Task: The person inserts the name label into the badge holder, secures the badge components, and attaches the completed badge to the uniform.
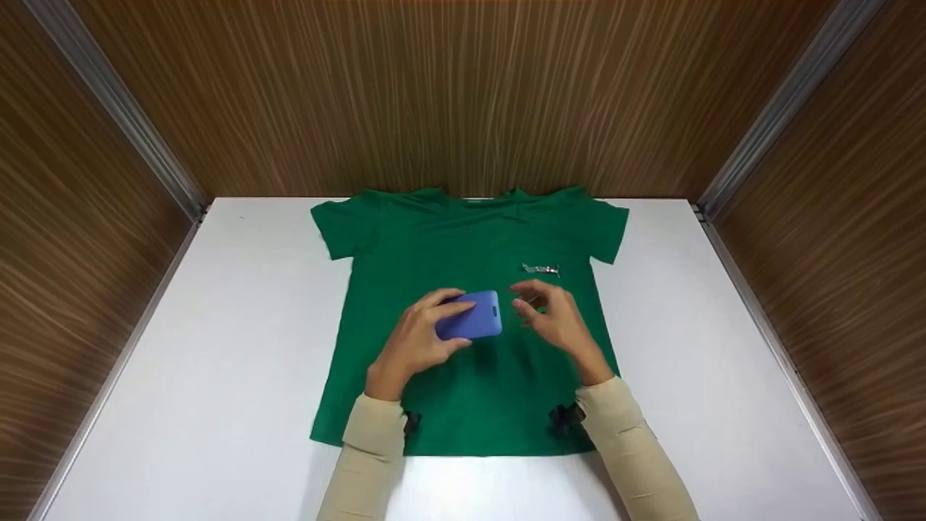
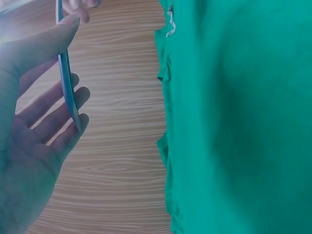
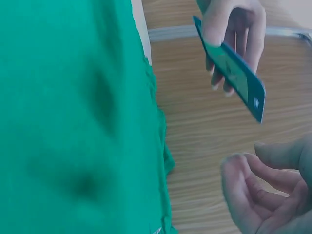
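Observation:
A green T-shirt [image 1: 470, 391] lies spread flat, front up, on a white table [image 1: 217, 347]. Above its middle my left hand [image 1: 441, 318] grips a phone in a blue case [image 1: 474, 315], thumb on one long edge and fingers on the other. The left wrist view shows the phone [image 2: 68, 87] edge-on between thumb and fingers [image 2: 73, 97]. My right hand [image 1: 539, 307] hovers just right of the phone with loosely curled fingers, holding nothing. In the right wrist view the phone [image 3: 234, 68] sits above that hand [image 3: 263, 190]. A small silver object [image 1: 541, 269] lies on the shirt's chest.
Brown wood-grain walls [image 1: 463, 94] close in the table at the back and on both sides, with metal strips [image 1: 130, 123] in the corners. Bare white tabletop shows to the left and right of the shirt and along the near edge.

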Available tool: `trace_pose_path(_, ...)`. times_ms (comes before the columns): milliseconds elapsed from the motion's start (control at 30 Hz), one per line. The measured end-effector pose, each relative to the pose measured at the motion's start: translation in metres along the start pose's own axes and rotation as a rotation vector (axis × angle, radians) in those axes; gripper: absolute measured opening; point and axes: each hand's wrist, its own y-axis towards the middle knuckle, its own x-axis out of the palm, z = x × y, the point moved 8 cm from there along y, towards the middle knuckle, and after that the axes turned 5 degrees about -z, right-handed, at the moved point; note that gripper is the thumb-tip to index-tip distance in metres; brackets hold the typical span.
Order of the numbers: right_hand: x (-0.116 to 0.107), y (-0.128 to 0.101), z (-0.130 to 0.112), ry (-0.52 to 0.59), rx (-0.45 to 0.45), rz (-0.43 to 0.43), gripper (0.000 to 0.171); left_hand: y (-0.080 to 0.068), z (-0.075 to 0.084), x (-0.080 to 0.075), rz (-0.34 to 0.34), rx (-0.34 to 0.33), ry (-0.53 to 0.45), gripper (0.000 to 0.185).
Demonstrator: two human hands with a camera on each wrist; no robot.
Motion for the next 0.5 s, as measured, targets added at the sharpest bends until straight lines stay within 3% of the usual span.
trace_pose_path(233, -0.004, 0.013, 0.016, -0.100, -0.003, 0.006, 0.023, -0.001, -0.001, -0.001, 0.003, -0.010, 0.004, 0.055)
trace_pose_path(500, -0.011, 0.050, 0.043, -0.204, 0.048, -0.017, 0.026, -0.001, -0.003, -0.002, 0.001, -0.015, -0.008, 0.056)
